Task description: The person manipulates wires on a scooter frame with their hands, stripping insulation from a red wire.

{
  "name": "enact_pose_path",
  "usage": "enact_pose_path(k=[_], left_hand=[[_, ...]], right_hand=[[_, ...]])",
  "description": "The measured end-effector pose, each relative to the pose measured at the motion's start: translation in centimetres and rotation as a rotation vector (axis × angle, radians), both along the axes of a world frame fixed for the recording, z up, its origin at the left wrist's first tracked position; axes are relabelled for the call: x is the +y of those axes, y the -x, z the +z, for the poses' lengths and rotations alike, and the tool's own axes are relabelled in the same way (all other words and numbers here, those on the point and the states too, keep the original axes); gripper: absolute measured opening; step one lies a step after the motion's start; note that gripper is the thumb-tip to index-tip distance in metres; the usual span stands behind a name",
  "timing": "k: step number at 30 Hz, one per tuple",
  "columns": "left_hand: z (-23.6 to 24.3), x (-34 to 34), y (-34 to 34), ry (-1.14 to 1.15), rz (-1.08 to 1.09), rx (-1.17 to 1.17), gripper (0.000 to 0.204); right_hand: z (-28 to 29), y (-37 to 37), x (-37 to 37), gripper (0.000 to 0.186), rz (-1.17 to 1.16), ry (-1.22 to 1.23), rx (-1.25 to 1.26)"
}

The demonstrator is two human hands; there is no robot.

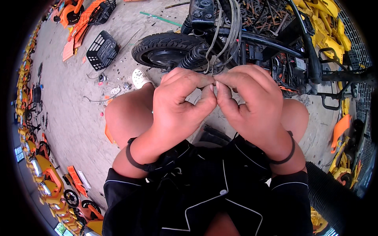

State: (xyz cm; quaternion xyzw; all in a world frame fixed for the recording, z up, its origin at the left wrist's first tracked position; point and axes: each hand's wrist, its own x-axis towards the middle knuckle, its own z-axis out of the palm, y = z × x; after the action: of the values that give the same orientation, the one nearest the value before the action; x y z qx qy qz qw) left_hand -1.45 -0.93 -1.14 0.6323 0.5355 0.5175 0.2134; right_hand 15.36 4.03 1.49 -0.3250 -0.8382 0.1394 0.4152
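Observation:
My left hand and my right hand are raised side by side, fingertips pinched together on the lower ends of a bundle of grey cables that hangs from a stripped black electric bike. What exactly sits between the fingertips is hidden by the fingers. The bike's front tyre stands just beyond my left hand. Each wrist wears a thin black band. I am squatting, with my bare knees under the hands.
A black plastic basket lies on the concrete floor at the left, with orange parts behind it. Yellow plastic body parts pile up at the upper right. Rows of yellow and orange bikes line the left edge.

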Motion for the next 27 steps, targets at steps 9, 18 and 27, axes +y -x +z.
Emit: enact_pose_path(k=[9,18,27], left_hand=[[-0.2,0.2,0.0,-0.058,-0.057,-0.036,0.019],[0.4,0.0,0.1,-0.033,-0.082,0.006,0.021],[0.3,-0.3,0.0,0.075,-0.035,-0.108,0.016]], right_hand=[[0.3,-0.2,0.1,0.01,0.061,0.432,0.163],[0.8,-0.6,0.6,0.008,0.118,1.126,0.4],[0.3,-0.9,1.5,0.012,0.195,1.278,0.523]])
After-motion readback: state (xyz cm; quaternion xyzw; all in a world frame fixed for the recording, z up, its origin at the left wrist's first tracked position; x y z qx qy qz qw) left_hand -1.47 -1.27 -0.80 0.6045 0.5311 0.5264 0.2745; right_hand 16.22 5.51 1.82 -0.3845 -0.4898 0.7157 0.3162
